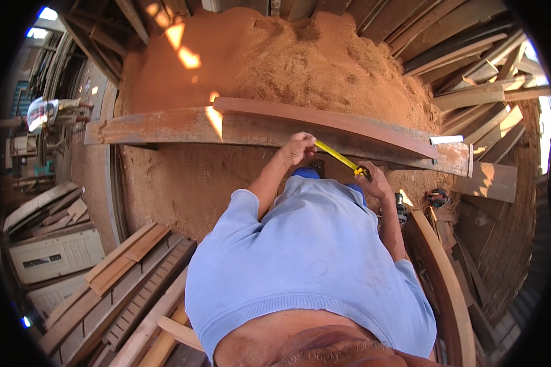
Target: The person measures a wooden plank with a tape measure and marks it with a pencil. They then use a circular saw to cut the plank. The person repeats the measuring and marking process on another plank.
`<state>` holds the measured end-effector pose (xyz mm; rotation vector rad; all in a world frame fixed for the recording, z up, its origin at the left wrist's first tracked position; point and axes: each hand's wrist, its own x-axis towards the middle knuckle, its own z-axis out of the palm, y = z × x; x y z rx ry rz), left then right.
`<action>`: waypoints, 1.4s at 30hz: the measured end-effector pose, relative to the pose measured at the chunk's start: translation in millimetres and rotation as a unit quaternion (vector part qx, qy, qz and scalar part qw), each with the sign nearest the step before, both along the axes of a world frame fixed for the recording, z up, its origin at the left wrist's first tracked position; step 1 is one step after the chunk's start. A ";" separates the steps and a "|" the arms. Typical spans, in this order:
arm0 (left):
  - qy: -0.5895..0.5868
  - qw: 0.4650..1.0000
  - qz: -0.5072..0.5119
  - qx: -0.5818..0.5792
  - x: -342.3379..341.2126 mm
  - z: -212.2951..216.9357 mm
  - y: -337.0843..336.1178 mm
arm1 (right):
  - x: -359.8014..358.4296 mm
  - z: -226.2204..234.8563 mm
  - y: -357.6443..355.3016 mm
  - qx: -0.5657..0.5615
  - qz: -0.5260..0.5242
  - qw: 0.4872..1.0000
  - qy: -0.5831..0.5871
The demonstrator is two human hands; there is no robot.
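1. The left hand (299, 149) pinches the free end of the tape (337, 157); the right hand (376, 182) wraps round its case (362, 172).
2. The tape stretches between them by the near edge of the beam (141, 128), which carries a board (275, 110).
3. The step looks like drawing out tape; the next move probably calls for a steady, straight blade.

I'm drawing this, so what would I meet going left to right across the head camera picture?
Cream panel with a dark slot, left hand, yellow tape measure blade, right hand, white strip.
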<state>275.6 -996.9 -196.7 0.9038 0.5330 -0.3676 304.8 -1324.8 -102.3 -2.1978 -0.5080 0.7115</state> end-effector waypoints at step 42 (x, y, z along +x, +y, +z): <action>0.116 0.920 0.286 0.240 -22.3 -16.3 175.5 | 130.5 -7.5 300.3 -0.122 0.178 0.966 -0.144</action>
